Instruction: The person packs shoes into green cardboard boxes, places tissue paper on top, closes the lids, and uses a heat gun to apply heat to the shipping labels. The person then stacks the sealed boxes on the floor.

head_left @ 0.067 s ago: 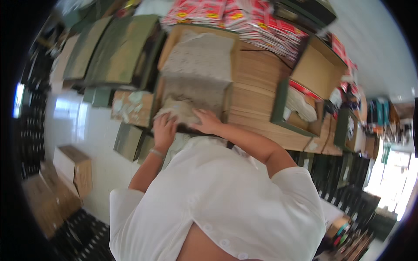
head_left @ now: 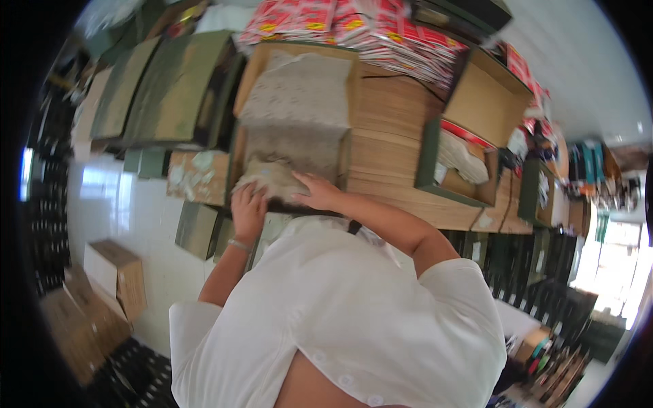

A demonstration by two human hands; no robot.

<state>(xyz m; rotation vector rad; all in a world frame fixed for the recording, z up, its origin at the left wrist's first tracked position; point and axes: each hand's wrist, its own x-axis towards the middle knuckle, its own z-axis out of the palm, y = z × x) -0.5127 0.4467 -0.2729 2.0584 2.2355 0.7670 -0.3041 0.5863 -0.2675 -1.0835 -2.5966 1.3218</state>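
Note:
An open shoebox (head_left: 353,85) lined with grey-white patterned tissue paper (head_left: 292,102) stands on the wooden table in front of me. In its near end lies a crumpled beige bundle (head_left: 272,177); blur keeps me from telling what it is. My left hand (head_left: 249,205) rests at the bundle's left side, fingers spread over its near edge. From the right, my right hand (head_left: 317,192) touches it with fingers stretched out and apart. The palms' undersides are hidden.
To the right, another open green box (head_left: 427,160) holds a beige shoe (head_left: 462,160). Stacked green boxes (head_left: 177,92) stand left of the lined box. Red-and-white packets (head_left: 388,34) are piled along the back. Brown cartons (head_left: 115,275) sit on the floor at left.
The whole view has shifted slightly, so the table and boxes appear further left. Both hands stay on the beige bundle, with hardly any visible movement against it.

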